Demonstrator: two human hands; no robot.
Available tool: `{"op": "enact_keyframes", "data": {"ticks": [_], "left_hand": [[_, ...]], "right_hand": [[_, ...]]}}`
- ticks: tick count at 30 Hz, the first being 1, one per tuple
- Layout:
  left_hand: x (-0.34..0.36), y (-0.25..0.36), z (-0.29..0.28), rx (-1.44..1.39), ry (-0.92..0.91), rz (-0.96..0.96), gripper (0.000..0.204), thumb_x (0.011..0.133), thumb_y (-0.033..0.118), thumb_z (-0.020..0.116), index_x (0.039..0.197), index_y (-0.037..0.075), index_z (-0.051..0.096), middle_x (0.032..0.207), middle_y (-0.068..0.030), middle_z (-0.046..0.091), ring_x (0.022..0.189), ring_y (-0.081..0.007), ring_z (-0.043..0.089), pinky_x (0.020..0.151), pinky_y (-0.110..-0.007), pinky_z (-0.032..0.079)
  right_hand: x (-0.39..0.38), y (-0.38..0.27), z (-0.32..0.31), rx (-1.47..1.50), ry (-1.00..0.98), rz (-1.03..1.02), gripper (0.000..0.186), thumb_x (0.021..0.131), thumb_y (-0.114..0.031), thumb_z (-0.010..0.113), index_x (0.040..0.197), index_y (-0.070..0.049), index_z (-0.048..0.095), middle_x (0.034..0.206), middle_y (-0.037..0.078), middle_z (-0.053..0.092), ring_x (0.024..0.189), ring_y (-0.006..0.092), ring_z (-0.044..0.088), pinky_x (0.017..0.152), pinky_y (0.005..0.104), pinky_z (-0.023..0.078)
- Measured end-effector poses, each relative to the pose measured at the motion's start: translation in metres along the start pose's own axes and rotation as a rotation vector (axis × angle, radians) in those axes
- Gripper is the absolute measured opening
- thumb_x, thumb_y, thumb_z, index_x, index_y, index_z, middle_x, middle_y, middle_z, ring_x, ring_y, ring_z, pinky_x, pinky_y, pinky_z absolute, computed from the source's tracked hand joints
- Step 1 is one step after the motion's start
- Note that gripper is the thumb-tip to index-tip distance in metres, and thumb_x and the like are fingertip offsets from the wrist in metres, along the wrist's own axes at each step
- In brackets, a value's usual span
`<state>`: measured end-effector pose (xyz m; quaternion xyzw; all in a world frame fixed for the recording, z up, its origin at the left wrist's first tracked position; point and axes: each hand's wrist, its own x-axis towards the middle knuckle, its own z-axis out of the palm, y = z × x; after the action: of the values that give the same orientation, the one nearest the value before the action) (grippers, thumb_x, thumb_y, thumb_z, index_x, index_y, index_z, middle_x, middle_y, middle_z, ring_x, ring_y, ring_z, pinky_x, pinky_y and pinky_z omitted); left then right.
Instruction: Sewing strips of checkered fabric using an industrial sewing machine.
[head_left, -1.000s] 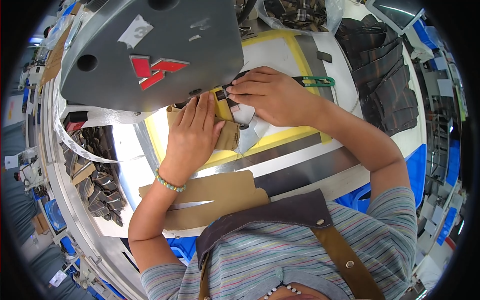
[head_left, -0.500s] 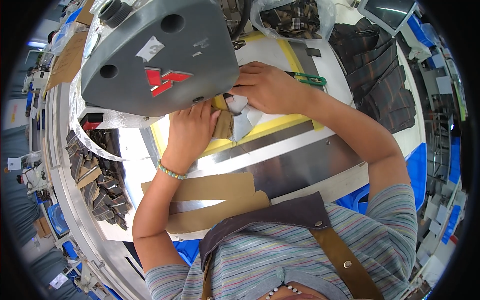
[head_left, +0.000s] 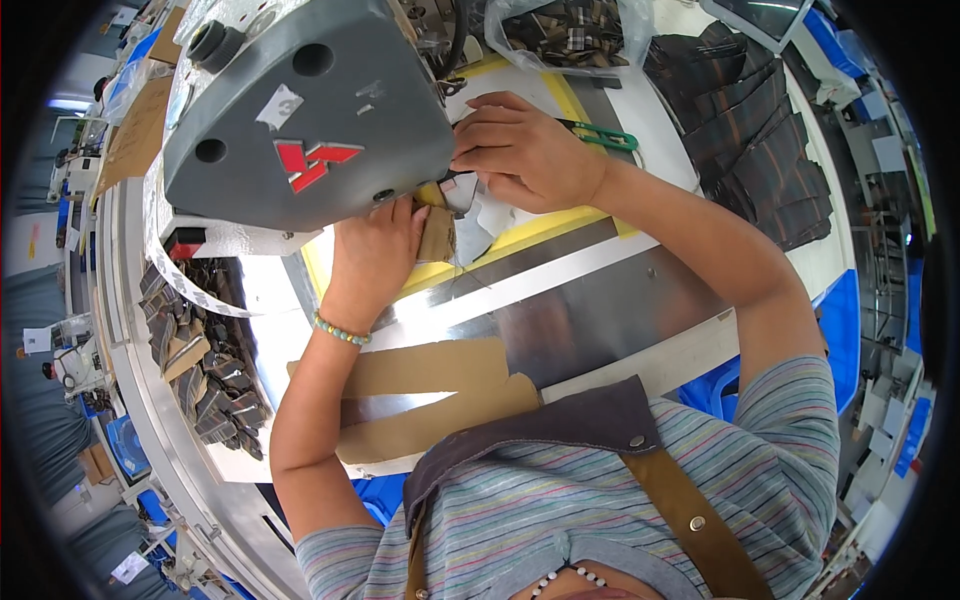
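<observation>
A large grey sewing machine head (head_left: 350,110) with a red emblem hangs over the work area and hides the needle. My left hand (head_left: 375,250) lies at its lower edge, thumb and fingers closed on a small folded brown fabric piece (head_left: 436,236); its other fingertips are out of sight. Loose threads trail from this piece. At the machine's right side is my right hand (head_left: 540,150), its fingers bent inward; the tips are partly hidden, and what they hold cannot be made out. Behind my right wrist lie green-handled thread snips (head_left: 605,137).
Dark plaid fabric pieces (head_left: 750,140) overlap at the right. A clear plastic bag (head_left: 570,35) of plaid scraps stands at the back. More cut pieces (head_left: 205,360) are heaped at the left. Brown card strips (head_left: 430,415) lie on the near table edge. Yellow tape (head_left: 550,225) borders the sewing area.
The view has shifted slightly, so the machine appears farther left. My right hand has drawn its fingers a little up and away from the fabric; my left hand stays at the brown piece.
</observation>
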<state>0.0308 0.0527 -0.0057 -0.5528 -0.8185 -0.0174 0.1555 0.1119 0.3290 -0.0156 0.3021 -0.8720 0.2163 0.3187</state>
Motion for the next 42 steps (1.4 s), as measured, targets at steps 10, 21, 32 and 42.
{"op": "enact_keyframes", "data": {"ticks": [10, 21, 32, 42], "left_hand": [[-0.003, 0.004, -0.001, -0.076, 0.028, -0.013, 0.034, 0.105, 0.025, 0.069, 0.127, -0.001, 0.069, 0.112, -0.0138, 0.073, 0.103, -0.0307, 0.071, 0.089, -0.044, 0.055], [-0.015, 0.011, -0.006, -0.167, 0.079, -0.031, 0.054, 0.097, 0.023, 0.077, 0.141, -0.006, 0.066, 0.132, -0.0179, 0.071, 0.121, -0.0333, 0.067, 0.107, -0.044, 0.054], [-0.017, 0.008, -0.009, -0.218, 0.058, -0.061, 0.049, 0.097, 0.022, 0.078, 0.137, -0.005, 0.069, 0.129, -0.0169, 0.072, 0.12, -0.0327, 0.067, 0.109, -0.044, 0.052], [-0.019, 0.005, -0.01, -0.274, 0.06, -0.091, 0.046, 0.097, 0.021, 0.078, 0.135, -0.005, 0.071, 0.135, -0.0164, 0.071, 0.128, -0.0358, 0.064, 0.112, -0.047, 0.05]], "right_hand": [[-0.003, -0.012, -0.004, 0.014, -0.157, -0.126, 0.033, 0.093, -0.018, 0.071, 0.122, -0.005, 0.078, 0.126, 0.01, 0.074, 0.118, 0.0295, 0.068, 0.115, 0.0499, 0.049], [-0.006, -0.038, 0.003, -0.211, -0.141, 0.098, 0.033, 0.09, -0.015, 0.074, 0.119, -0.002, 0.078, 0.128, 0.007, 0.076, 0.124, 0.0257, 0.068, 0.109, 0.0427, 0.054], [0.0, -0.031, -0.001, -0.06, -0.209, 0.091, 0.031, 0.091, -0.011, 0.073, 0.119, 0.0, 0.077, 0.123, 0.007, 0.077, 0.118, 0.0252, 0.071, 0.105, 0.0421, 0.056], [0.004, -0.035, 0.0, -0.084, -0.207, 0.098, 0.031, 0.087, -0.008, 0.075, 0.117, -0.001, 0.077, 0.12, 0.005, 0.076, 0.114, 0.024, 0.072, 0.101, 0.0412, 0.057]]}}
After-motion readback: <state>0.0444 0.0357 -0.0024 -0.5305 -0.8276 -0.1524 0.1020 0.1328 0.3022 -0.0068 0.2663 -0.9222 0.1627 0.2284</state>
